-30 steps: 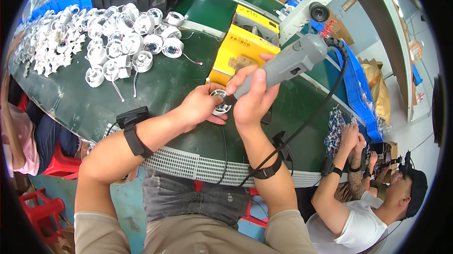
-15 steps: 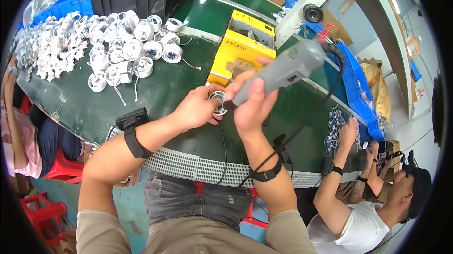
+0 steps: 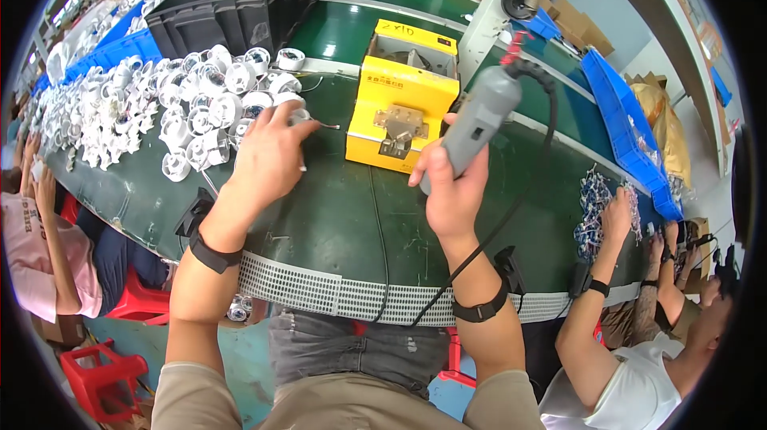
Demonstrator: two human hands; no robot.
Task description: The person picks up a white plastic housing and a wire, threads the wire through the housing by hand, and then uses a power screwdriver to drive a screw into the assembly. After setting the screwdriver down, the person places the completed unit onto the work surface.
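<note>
My left hand [image 3: 272, 154] reaches over the near right edge of a pile of white round housings [image 3: 212, 110]. Its fingers are spread, and one housing [image 3: 299, 116] with a thin wire lies by the fingertips. No firm grip on it shows. In my right hand [image 3: 455, 194] is a grey electric screwdriver [image 3: 479, 122], tilted, with its cord leaving the upper end. Its lower tip is mostly hidden by my fingers. Just left of the tool stands a yellow screw feeder [image 3: 371, 99] with a metal bracket [image 3: 402, 128] on its front.
A heap of small white parts [image 3: 108, 122] covers the bench's left, before a black crate [image 3: 232, 19]. The screwdriver's cord [image 3: 511, 214] hangs across my right forearm. At right, a co-worker's hand [image 3: 615, 218] touches bundled wires [image 3: 591, 214] beside a blue tray [image 3: 627, 138].
My left hand has left the round white part under the screwdriver and moved to the housing pile. The screwdriver is lifted off that part, which is no longer seen there.
</note>
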